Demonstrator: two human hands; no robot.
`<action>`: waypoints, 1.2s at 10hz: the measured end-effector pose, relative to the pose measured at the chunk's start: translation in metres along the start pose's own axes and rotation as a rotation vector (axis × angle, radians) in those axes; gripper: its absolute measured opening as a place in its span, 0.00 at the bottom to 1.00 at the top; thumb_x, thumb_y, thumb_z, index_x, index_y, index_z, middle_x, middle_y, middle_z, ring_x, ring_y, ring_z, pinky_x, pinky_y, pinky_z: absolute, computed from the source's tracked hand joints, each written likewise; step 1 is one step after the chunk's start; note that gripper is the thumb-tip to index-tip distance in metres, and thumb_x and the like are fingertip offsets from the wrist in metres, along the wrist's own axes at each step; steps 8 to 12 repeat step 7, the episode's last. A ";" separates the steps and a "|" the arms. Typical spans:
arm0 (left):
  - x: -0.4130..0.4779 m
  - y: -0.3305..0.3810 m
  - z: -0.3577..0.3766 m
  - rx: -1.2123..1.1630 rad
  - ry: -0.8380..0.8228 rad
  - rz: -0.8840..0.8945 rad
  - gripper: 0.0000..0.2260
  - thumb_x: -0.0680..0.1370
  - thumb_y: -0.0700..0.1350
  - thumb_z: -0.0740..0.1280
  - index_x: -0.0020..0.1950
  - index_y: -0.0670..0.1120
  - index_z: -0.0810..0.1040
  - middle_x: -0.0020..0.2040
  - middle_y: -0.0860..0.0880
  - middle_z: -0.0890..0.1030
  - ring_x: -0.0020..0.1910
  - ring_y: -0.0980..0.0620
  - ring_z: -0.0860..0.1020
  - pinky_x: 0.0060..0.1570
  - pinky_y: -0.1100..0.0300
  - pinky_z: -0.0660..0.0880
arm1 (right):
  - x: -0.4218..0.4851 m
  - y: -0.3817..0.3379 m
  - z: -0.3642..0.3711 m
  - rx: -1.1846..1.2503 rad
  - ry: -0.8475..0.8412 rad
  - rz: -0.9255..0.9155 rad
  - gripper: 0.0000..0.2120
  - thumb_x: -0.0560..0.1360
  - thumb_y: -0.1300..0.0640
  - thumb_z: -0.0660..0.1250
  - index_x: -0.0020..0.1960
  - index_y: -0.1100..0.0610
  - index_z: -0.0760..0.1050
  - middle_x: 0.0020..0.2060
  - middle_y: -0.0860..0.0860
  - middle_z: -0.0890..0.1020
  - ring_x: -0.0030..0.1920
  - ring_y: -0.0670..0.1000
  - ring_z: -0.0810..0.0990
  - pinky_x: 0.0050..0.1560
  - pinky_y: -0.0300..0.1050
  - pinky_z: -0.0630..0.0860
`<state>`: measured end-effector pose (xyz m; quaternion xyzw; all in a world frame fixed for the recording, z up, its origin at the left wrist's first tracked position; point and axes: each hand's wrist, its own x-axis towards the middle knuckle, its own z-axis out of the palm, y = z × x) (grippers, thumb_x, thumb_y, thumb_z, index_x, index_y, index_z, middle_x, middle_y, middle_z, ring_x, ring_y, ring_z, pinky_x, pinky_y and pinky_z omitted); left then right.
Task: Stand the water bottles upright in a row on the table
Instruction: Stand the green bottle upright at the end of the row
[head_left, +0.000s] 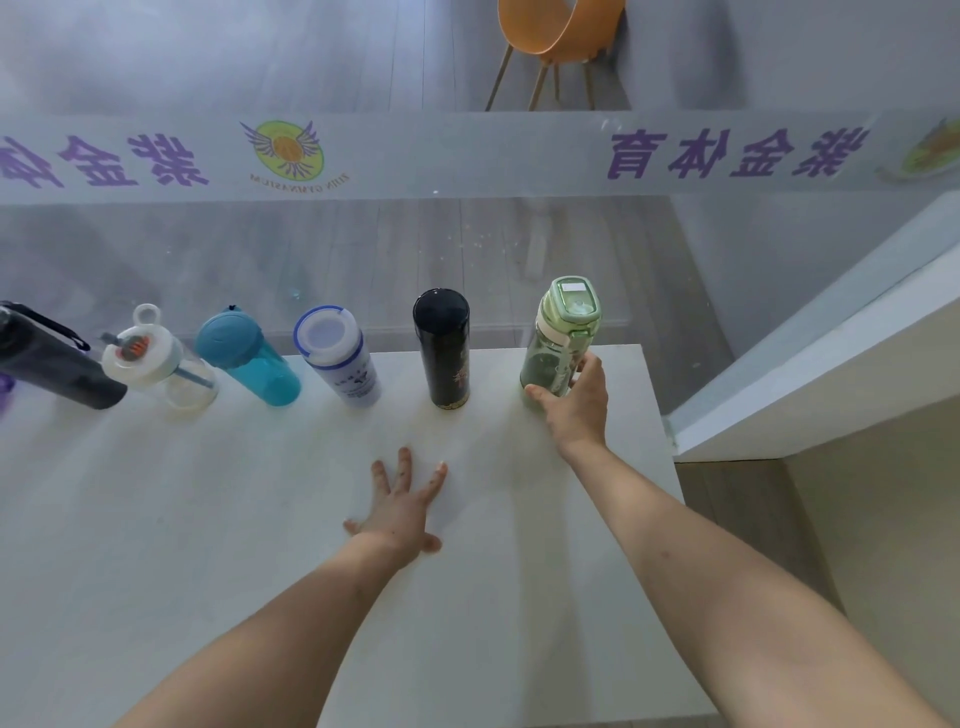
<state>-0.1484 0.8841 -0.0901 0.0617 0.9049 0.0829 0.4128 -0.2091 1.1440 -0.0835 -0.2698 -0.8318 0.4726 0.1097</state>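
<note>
Several bottles stand upright in a row along the far edge of the white table (208, 519). From the left: a black bottle with a strap (52, 364), a clear bottle with a white lid (156, 364), a blue bottle (249, 358), a white bottle with a blue-rimmed lid (337, 358), a tall black flask (444, 353) and a green bottle (561, 338). My right hand (576, 400) grips the green bottle low on its body at the right end of the row. My left hand (405, 499) lies flat on the table with fingers spread, holding nothing.
A glass wall with purple lettering (727, 153) rises right behind the table's far edge. The table's right edge (670, 441) is close to the green bottle. A white ledge (831, 338) runs at the right. An orange chair (556, 31) stands beyond the glass.
</note>
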 end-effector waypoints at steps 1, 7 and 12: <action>-0.001 0.001 -0.001 -0.001 -0.001 -0.002 0.49 0.77 0.49 0.75 0.79 0.72 0.40 0.79 0.55 0.25 0.79 0.41 0.28 0.62 0.18 0.58 | 0.003 -0.002 0.000 -0.009 0.002 -0.008 0.34 0.66 0.52 0.83 0.65 0.54 0.67 0.61 0.50 0.76 0.60 0.54 0.78 0.62 0.54 0.77; -0.002 0.002 -0.002 -0.029 0.003 -0.012 0.49 0.77 0.48 0.75 0.79 0.71 0.40 0.79 0.56 0.24 0.79 0.42 0.27 0.63 0.18 0.57 | 0.003 -0.007 -0.001 0.005 -0.012 -0.006 0.35 0.67 0.51 0.82 0.66 0.53 0.66 0.61 0.51 0.75 0.61 0.53 0.77 0.61 0.49 0.76; -0.002 0.002 -0.002 -0.029 0.003 -0.012 0.49 0.77 0.48 0.75 0.79 0.71 0.40 0.79 0.56 0.24 0.79 0.42 0.27 0.63 0.18 0.57 | 0.003 -0.007 -0.001 0.005 -0.012 -0.006 0.35 0.67 0.51 0.82 0.66 0.53 0.66 0.61 0.51 0.75 0.61 0.53 0.77 0.61 0.49 0.76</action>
